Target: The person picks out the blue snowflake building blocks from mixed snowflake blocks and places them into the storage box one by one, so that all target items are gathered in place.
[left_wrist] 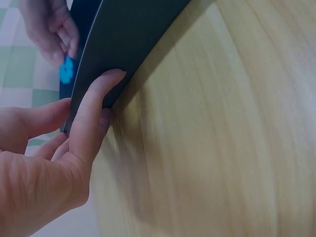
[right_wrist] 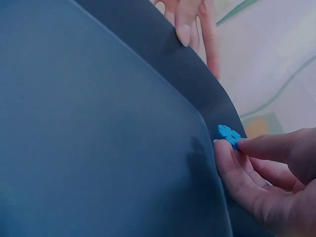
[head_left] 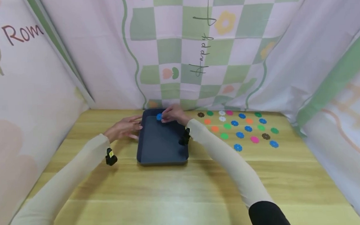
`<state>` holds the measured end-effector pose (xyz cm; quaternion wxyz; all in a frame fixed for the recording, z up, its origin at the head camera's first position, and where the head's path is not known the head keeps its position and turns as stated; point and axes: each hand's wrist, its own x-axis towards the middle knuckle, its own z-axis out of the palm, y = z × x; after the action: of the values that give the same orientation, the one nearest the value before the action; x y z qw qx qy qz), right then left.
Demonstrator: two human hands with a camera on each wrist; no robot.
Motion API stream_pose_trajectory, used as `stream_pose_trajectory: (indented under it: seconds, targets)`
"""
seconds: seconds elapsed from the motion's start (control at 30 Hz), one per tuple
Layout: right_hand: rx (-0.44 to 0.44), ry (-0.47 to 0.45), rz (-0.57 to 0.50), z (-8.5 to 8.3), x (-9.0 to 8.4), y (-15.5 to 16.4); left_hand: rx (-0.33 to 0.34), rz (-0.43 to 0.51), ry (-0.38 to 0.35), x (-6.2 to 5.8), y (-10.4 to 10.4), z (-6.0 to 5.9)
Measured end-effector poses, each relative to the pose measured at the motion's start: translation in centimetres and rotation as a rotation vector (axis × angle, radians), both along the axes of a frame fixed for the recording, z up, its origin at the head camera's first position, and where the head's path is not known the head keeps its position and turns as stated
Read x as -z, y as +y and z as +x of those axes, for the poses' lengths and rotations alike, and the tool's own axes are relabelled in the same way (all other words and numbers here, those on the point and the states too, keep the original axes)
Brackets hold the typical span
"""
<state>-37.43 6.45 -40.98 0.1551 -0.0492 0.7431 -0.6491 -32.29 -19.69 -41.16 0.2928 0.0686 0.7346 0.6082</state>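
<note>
A blue flower disc (head_left: 159, 117) is pinched by the right hand (head_left: 174, 115) over the dark tray's (head_left: 148, 155) far rim, whose left edge is steadied by the left hand's (head_left: 123, 128) straight fingers.

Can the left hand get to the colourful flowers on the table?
Probably not easily: the left hand rests on the tray's left edge, and the flowers lie beyond the tray and the right arm.

Makeshift booth: wooden table (head_left: 182, 192), printed cloth backdrops (head_left: 195, 49).
</note>
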Motion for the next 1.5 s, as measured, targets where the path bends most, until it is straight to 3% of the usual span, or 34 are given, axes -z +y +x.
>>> stream_pose_trajectory:
  seconds: [0.23,0.43,0.7,0.87,1.0,1.13,1.5]
  targets:
    - [0.021,-0.044,-0.004,0.0,0.9,-2.1,-0.006,0.0,-0.021,-0.1,0.3,-0.2]
    - [0.065,-0.075,0.016,0.2,1.5,-3.2,0.028,0.023,-0.034,-0.2,0.8,-0.3]
    - [0.094,-0.044,0.058,0.4,1.4,-3.8,-0.012,-0.046,-0.017,-0.7,1.6,-0.4]
    - [-0.029,0.019,0.197,-0.1,0.5,-3.7,-0.045,-0.084,-0.007,-0.8,1.7,-0.7]
    - [-0.155,0.104,0.312,-0.4,-0.3,-3.0,-0.05,-0.094,0.001,-0.7,1.5,-0.8]
    - [-0.229,0.203,0.399,-0.2,-0.7,-1.8,-0.042,-0.105,0.01,-0.9,1.3,-0.7]
    - [-0.277,0.383,0.475,1.1,-2.6,3.4,-0.033,-0.088,0.027,-0.8,0.8,-0.4]
